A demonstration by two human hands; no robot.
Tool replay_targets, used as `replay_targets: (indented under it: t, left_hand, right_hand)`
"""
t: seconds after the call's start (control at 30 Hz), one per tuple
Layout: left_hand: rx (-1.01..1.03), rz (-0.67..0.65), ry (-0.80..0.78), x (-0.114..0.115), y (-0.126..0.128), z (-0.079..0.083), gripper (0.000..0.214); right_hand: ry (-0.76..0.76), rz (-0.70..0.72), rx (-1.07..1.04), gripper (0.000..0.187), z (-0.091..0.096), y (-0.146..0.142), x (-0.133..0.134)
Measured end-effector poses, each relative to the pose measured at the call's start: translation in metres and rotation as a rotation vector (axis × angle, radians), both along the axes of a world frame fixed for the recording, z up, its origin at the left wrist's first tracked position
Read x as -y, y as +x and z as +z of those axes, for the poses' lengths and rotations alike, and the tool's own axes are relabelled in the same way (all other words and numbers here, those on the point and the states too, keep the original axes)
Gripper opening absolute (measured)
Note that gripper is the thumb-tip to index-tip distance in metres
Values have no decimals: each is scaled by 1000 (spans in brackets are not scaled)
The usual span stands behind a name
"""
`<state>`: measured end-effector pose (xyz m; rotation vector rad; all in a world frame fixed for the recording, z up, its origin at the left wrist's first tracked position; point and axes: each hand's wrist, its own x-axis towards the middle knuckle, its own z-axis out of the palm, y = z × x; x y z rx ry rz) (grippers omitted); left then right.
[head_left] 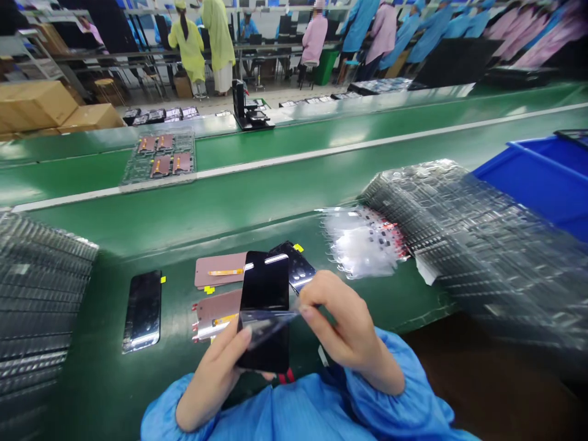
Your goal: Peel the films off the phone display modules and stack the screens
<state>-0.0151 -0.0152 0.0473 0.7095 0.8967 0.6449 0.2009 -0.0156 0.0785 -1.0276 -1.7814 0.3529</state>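
My left hand grips the lower left edge of a black phone screen, its thumb lying over the front. A clear protective film stands partly lifted across the lower half of that screen. The film's upper right corner is pinched between the fingers of my right hand. Behind the held screen lies another dark phone screen with a yellow tab. To the left are pinkish-brown panels with orange flex cables, partly covered by the held screen. One more black phone screen lies farther left on the green table.
Stacks of clear plastic trays stand at the left and right. A pile of clear films lies right of centre. A blue bin sits far right. Across the green conveyor is a tray of panels; people work beyond.
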Motion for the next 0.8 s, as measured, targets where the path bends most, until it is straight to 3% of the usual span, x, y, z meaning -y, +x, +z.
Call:
replay_targets:
  t: [0.17,0.27,0.37,0.53,0.8]
  left_hand:
    - [-39,-20,30,-7,13,-8,33]
    - [-20,-78,-15,-6,15,-11,34]
    - [48,-64,-102,-4,14,-8,34]
    - [141,-52,-136,-6,10,-2,26]
    - [172,-64,-166,-5,7,-1,30]
  right_hand:
    - [-630,522,-245,21,25,-12,-22]
    - [-826,623,-399,22,26,-20,-43]
    - [-841,471,-494,25,18,-23,-65]
    - [-763,167,-373,23,4,-18,-82]
    - [-695,17,-239,20,3,-10,-75]
